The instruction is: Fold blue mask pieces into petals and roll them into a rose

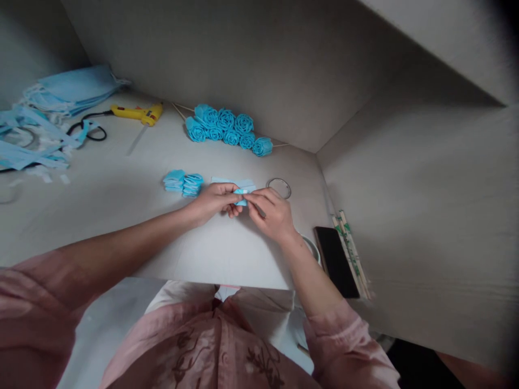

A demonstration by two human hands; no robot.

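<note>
In the head view, a small folded piece of blue mask fabric [241,199] is pinched between my two hands above the table. My left hand [217,200] grips it from the left, thumb on top and fingers curled beneath. The fingertips of my right hand [273,213] close on its right side. Just behind, a flat pale-blue piece of fabric [248,183] lies partly hidden by my fingers. Left of my left hand sit two small stacks of folded blue fabric [192,185]. A thin ring [288,186] lies beside my right hand.
Several blue fabric roses [225,120] on sticks lie at the back wall. A yellow glue gun [138,113], stacked face masks [77,89] and cut strips [40,146] are at the left. At the right are a phone [336,262], wrapped chopsticks [352,253] and a partly hidden round container [312,249].
</note>
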